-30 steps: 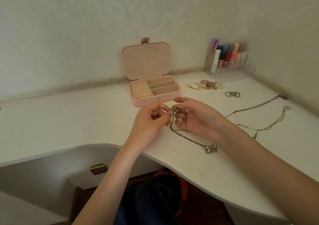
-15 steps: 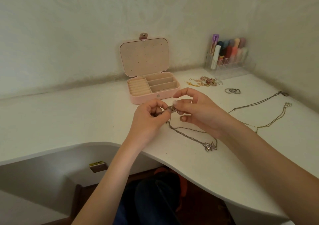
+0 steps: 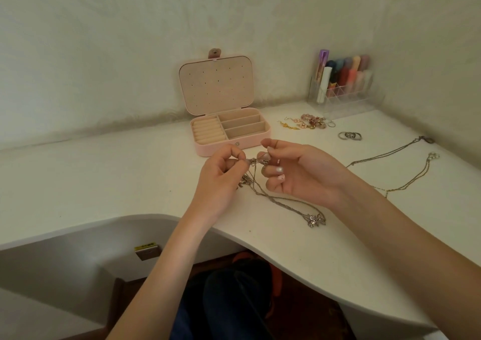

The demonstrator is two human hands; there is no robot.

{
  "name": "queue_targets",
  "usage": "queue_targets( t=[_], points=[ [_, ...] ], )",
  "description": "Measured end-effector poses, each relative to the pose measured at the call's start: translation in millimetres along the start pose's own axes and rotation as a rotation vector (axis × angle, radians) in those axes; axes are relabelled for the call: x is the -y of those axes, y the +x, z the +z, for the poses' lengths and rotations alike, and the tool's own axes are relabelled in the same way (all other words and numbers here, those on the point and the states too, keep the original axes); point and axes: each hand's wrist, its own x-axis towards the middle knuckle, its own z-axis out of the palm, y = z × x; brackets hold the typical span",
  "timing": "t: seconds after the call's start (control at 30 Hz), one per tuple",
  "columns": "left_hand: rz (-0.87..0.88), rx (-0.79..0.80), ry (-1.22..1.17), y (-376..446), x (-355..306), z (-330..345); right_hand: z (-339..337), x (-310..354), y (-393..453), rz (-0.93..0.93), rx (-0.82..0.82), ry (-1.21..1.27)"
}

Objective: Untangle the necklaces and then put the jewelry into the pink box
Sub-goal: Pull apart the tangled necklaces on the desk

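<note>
Both hands pinch the knot (image 3: pixel 256 161) of tangled necklaces (image 3: pixel 281 199) above the desk (image 3: pixel 104 173): left hand (image 3: pixel 221 180), right hand (image 3: pixel 299 173). Tease loops apart gently, no yanking; pendant (image 3: pixel 315 220) rests on desk, pink box (image 3: pixel 231 131) open behind

Above the white desk (image 3: pixel 104 173), the left hand (image 3: pixel 221 180) and right hand (image 3: pixel 299 173) pinch a knot of tangled necklaces (image 3: pixel 281 201) between them. The open pink box (image 3: pixel 229 145) stands just behind, with earrings (image 3: pixel 304 123), rings (image 3: pixel 350 135) and an organizer (image 3: pixel 343 97) to its right.
</note>
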Motion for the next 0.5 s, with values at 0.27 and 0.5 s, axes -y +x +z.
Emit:
queue_targets(
  t=[0.27,0.5],
  points=[
    [-0.048,0.014,-0.059,-1.3,-4.0,1.3,-3.3,3.7,3.1,-0.143,-0.045,-0.03],
    [-0.076,0.005,-0.071,-4.0,-7.5,1.1,-2.9,-0.3,3.2,-0.343,-0.135,-0.154]
  ],
)
